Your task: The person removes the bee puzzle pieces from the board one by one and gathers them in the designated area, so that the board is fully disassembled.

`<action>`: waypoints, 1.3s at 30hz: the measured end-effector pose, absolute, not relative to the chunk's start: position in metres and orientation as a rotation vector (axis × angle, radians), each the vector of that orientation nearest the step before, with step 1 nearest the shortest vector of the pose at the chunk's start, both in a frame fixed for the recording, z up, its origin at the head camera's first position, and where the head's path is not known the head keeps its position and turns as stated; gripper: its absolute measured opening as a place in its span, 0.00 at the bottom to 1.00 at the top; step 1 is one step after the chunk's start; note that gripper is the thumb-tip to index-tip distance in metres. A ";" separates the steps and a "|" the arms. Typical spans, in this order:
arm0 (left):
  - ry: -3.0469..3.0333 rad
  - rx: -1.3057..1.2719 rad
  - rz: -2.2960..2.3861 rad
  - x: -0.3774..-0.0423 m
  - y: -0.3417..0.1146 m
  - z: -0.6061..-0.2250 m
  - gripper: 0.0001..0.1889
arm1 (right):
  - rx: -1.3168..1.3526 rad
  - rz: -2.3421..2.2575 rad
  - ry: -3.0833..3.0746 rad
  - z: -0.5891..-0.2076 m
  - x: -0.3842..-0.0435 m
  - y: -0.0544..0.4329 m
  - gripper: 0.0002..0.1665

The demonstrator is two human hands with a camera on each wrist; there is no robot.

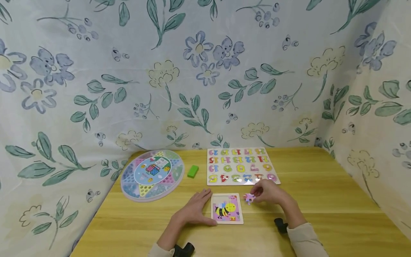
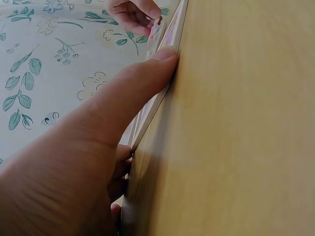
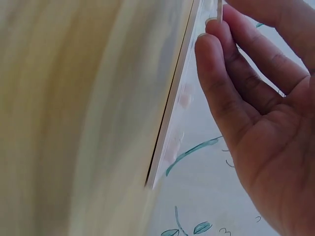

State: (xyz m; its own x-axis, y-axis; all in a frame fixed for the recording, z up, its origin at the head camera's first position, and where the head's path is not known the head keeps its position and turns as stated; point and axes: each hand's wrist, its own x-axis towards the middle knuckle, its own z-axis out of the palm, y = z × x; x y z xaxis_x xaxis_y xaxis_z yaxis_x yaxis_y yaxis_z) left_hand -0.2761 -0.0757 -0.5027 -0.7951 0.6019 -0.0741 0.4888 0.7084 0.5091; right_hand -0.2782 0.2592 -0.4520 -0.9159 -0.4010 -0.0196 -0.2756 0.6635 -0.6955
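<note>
In the head view a small wooden-framed bee jigsaw puzzle (image 1: 240, 210) lies flat on the table. A bare strip of its tray shows along the top. My left hand (image 1: 196, 208) rests at its left side with fingers spread, and the thumb touches the near edge, as the left wrist view also shows. Just right of the frame, above the table, my right hand (image 1: 269, 192) pinches a pink jigsaw piece (image 1: 248, 198) between thumb and fingertips. In the right wrist view only a thin edge of that piece (image 3: 220, 10) shows.
Behind the puzzle lies a number board (image 1: 236, 168) with colourful digits. A round Chinese checkers board (image 1: 128, 191) is at the back left, with a green block (image 1: 193, 171) beside it. Floral cloth (image 1: 205, 96) hangs behind the wooden table (image 1: 321, 200).
</note>
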 end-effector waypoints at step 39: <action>2.680 0.876 0.664 -0.274 -0.073 -0.498 0.61 | -0.330 -0.988 2.722 -0.459 -0.278 0.280 0.11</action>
State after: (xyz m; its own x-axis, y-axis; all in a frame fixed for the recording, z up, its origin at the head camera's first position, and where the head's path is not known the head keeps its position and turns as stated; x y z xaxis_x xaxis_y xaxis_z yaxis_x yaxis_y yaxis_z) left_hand -0.2743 -0.0734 -0.4982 -0.7901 0.6066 -0.0879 0.4956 0.7166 0.4909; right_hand -0.2783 0.2805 -0.4587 -0.9491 -0.2848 -0.1345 -0.1323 0.7480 -0.6504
